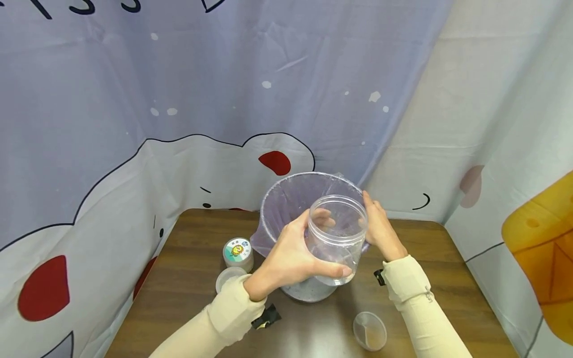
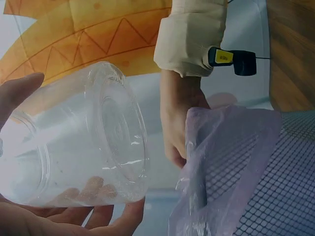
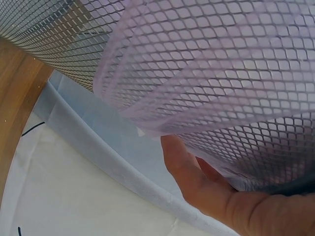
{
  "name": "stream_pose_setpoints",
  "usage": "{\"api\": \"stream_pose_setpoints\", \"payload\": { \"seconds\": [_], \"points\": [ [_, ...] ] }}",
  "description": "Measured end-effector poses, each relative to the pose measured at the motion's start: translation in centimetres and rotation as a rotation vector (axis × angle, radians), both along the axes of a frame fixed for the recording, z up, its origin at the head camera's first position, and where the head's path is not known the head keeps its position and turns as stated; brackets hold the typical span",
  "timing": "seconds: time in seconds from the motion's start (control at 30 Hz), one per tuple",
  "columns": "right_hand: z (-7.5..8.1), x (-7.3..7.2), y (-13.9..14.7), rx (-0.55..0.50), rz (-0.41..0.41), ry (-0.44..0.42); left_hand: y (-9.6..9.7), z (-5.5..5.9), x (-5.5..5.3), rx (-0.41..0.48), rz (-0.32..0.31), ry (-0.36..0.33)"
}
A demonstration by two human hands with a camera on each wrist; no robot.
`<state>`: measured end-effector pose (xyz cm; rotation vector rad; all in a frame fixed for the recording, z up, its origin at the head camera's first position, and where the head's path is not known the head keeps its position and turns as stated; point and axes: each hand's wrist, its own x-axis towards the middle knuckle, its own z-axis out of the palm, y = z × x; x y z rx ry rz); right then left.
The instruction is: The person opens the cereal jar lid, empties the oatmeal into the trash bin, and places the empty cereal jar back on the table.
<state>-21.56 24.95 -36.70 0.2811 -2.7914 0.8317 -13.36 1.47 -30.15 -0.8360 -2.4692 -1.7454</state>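
Observation:
My left hand grips a clear plastic jar, thumb on the near side and fingers round the far side. The jar leans slightly, with its ringed end up, in front of a mesh wastebasket. A thin purple bag lines the basket and folds over its rim. At the basket's right side my right hand holds the rim. The right wrist view shows a finger of that hand against the bag-covered mesh. In the left wrist view the jar looks see-through, with fingers showing behind it.
Left of the basket stands a small tub with a cartoon label, beside a round translucent piece. A small clear cup is near the table's front. Printed cloth hangs behind the wooden table.

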Motion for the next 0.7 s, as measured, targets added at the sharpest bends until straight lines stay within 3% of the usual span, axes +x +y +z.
{"api": "stream_pose_setpoints", "payload": {
  "seconds": [0.23,0.47,0.7],
  "points": [
    [0.0,0.2,0.1,-0.070,0.027,0.005,0.9,-0.7,0.5,0.018,-0.036,0.022],
    [-1.3,-0.3,0.9,-0.030,0.068,0.119,1.9,-1.2,1.0,-0.017,-0.051,0.066],
    [-1.1,-0.5,0.6,-0.047,0.004,0.031,2.5,-1.6,1.3,-0.040,-0.039,0.078]
  ]
}}
